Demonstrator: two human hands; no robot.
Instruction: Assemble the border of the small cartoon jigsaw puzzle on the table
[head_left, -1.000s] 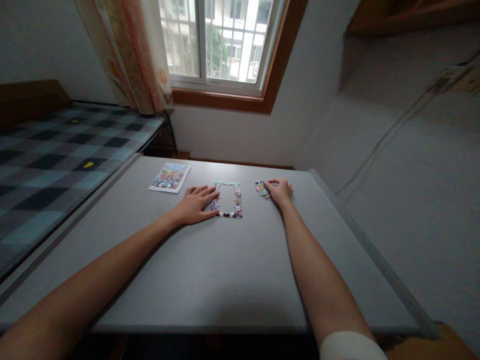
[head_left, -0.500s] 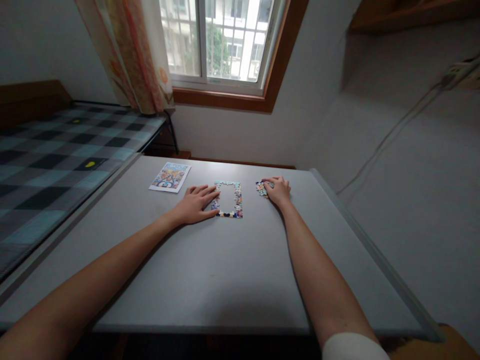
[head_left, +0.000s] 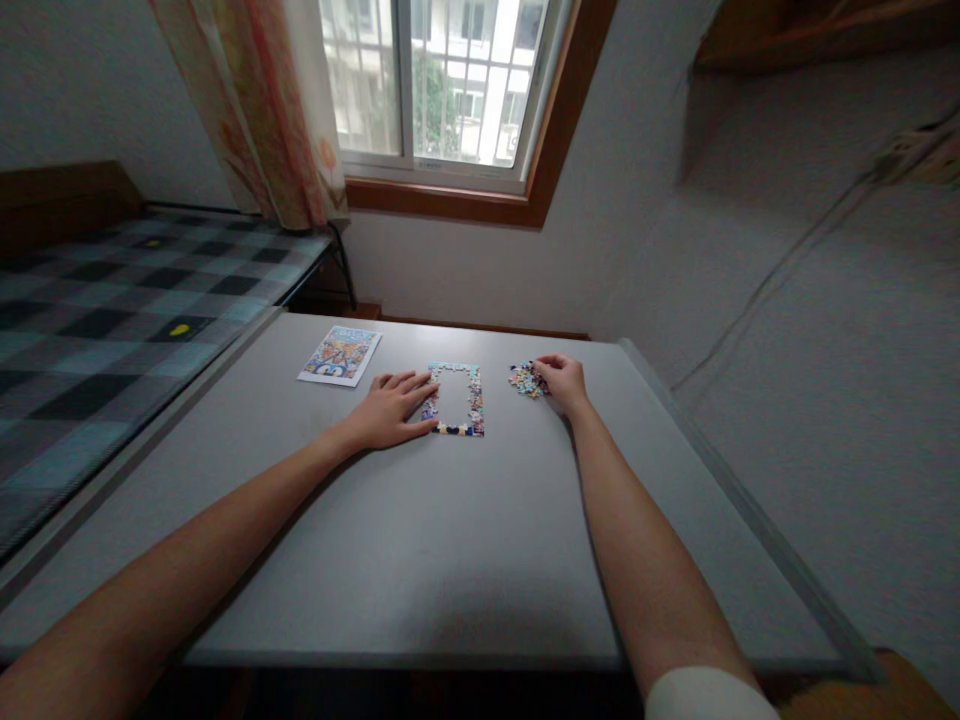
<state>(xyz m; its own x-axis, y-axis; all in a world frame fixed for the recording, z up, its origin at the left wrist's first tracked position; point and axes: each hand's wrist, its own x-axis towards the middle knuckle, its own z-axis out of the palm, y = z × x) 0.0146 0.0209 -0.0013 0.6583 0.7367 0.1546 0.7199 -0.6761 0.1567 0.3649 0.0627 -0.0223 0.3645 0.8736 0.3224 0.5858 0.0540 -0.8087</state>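
Note:
A jigsaw puzzle border (head_left: 477, 400) lies on the table as a rectangular frame, with bare tabletop inside it. My left hand (head_left: 391, 408) rests flat with fingers spread, its fingertips over the border's left side. To the right is a small heap of loose puzzle pieces (head_left: 526, 380). My right hand (head_left: 562, 380) is at the heap's right edge, thumb and fingers pinched together. Whatever sits between those fingertips is too small to make out. A printed picture card (head_left: 341, 356) lies beyond my left hand.
The grey table (head_left: 435, 560) has a raised edge on its right, beside the wall. A bed with a checked cover (head_left: 217, 285) adjoins its left side. A window (head_left: 450, 100) with a curtain (head_left: 262, 110) is behind. A cable (head_left: 780, 275) hangs along the right wall.
My right hand has drawn slightly back to the right from on top of the heap, and its fingers are now pinched. More of the heap shows. The left hand has stayed in place.

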